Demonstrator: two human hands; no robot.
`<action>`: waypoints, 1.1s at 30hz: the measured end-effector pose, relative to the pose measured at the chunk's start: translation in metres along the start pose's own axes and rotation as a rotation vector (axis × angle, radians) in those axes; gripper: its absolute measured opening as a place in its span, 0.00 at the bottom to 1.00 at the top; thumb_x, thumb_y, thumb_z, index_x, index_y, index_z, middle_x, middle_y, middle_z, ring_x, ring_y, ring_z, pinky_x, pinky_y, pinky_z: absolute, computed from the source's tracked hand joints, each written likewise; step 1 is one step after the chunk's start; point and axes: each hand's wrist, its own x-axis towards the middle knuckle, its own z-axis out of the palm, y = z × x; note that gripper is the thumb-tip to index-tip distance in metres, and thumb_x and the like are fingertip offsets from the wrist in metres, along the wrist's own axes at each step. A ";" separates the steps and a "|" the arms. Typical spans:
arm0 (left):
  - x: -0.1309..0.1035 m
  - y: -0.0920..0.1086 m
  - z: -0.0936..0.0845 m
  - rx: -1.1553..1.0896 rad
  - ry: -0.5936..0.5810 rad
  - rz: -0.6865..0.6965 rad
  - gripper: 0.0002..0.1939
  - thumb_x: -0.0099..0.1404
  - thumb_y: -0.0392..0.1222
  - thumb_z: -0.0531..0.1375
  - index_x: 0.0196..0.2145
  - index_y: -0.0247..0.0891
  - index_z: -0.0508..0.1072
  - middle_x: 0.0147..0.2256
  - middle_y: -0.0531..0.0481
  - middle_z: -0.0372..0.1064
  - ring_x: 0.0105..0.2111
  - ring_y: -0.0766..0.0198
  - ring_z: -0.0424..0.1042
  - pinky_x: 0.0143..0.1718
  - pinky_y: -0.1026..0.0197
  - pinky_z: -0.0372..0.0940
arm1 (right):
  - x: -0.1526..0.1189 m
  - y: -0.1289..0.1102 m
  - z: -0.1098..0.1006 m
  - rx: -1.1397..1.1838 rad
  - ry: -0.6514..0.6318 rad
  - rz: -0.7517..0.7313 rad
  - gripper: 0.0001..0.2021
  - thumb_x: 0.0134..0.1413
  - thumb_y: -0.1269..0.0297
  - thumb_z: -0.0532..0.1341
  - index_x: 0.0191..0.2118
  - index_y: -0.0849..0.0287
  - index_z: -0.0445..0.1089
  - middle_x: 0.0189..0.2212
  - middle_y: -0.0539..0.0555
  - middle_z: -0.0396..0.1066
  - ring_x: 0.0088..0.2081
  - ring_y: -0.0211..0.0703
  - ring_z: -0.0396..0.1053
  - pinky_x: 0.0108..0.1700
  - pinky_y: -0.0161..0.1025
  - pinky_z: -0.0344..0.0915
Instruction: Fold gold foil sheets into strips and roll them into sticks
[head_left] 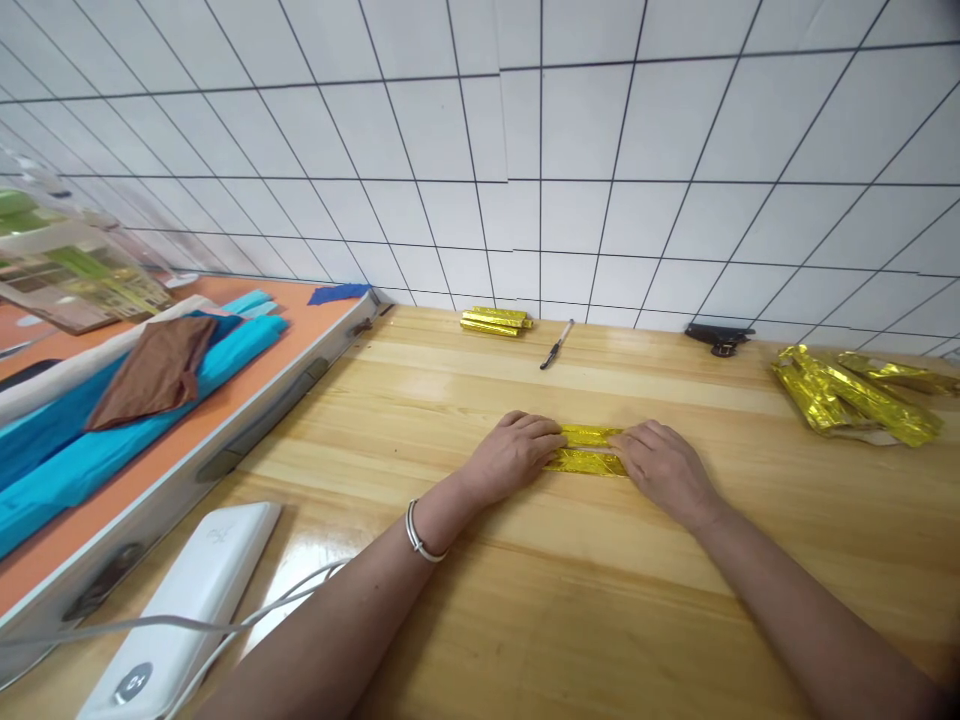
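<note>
We've got L hand [514, 455] & R hand [666, 470] on the L & R ends of the gold foil [586, 463], mid tbl [555, 600]; fingers [541, 440] bent close over it, can't tell if pinching. Foil rolls [495, 321] & pen [556, 347] far, pwr bank [199, 575] near L.

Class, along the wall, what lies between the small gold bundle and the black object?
In the head view, a pen lies between the gold bundle and the black object, nearer the bundle.
</note>
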 end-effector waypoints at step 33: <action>-0.014 0.070 -0.023 -0.206 -0.102 0.090 0.20 0.67 0.35 0.47 0.56 0.39 0.60 0.56 0.46 0.60 0.56 0.61 0.58 0.58 0.57 0.52 | 0.010 -0.027 0.001 0.056 -0.179 0.068 0.18 0.58 0.69 0.52 0.54 0.57 0.63 0.51 0.59 0.65 0.52 0.49 0.59 0.50 0.48 0.59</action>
